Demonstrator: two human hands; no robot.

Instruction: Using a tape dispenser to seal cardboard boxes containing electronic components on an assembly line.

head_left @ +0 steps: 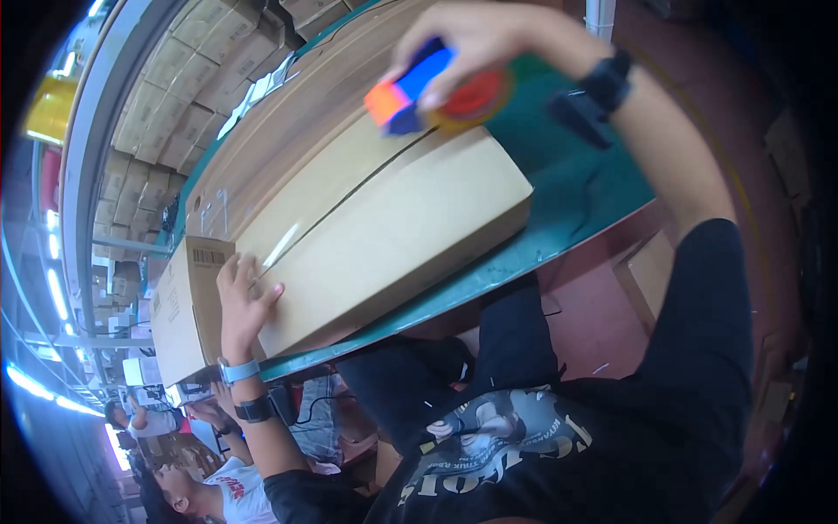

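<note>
A long brown cardboard box (pixel 410 223) lies slantwise on the table, a seam running along its top. My left hand (pixel 244 306) rests with spread fingers on the box's left end, beside a short shiny strip (pixel 281 244) that looks like clear tape across the seam. Above the far right end, my right hand (pixel 484 44) grips a blue and orange tape dispenser (pixel 415 92) with a roll of tape (pixel 476 98). Motion blurs the dispenser, and whether it touches the box I cannot tell. Another carton (pixel 185 297) stands against the left end.
Under the box is a green tabletop (pixel 611 179). A brown wood-coloured panel (pixel 297 122) lies along its far side, with white papers (pixel 253 94) near it. Stacked cartons (pixel 188 79) stand beyond. A co-worker (pixel 223 493) is at lower left. An open-looking carton (pixel 646 271) sits below the table at right.
</note>
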